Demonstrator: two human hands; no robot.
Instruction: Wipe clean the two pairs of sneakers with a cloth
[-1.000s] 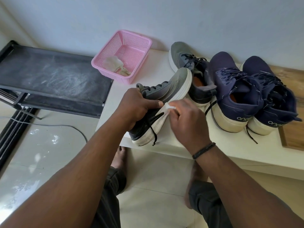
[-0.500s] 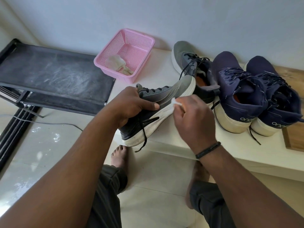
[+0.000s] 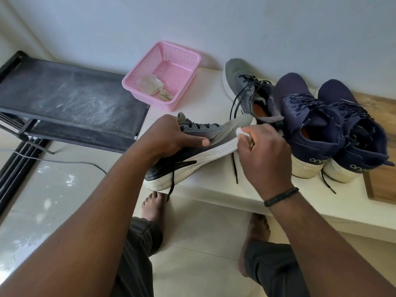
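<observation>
My left hand (image 3: 171,138) grips a grey sneaker (image 3: 214,144) by its collar and laces, tilted on its side over the front edge of the white ledge (image 3: 214,187). My right hand (image 3: 263,155) pinches a small white cloth (image 3: 305,131) against the sneaker's white sole near the toe. The other grey sneaker (image 3: 242,82) stands upright behind it. Two navy sneakers (image 3: 308,116) (image 3: 360,125) with off-white soles stand to the right, heels toward me.
A pink plastic basket (image 3: 182,58) holding a crumpled cloth (image 3: 152,86) sits at the back of the ledge. A dusty black shoe rack (image 3: 70,99) stands to the left. A wooden board (image 3: 381,181) lies at the right. A thin cable (image 3: 64,160) runs across the tiled floor; my bare feet are below.
My right hand with the cloth has slid along the sole from the middle toward the toe. The held sneaker has dropped to a flatter angle.
</observation>
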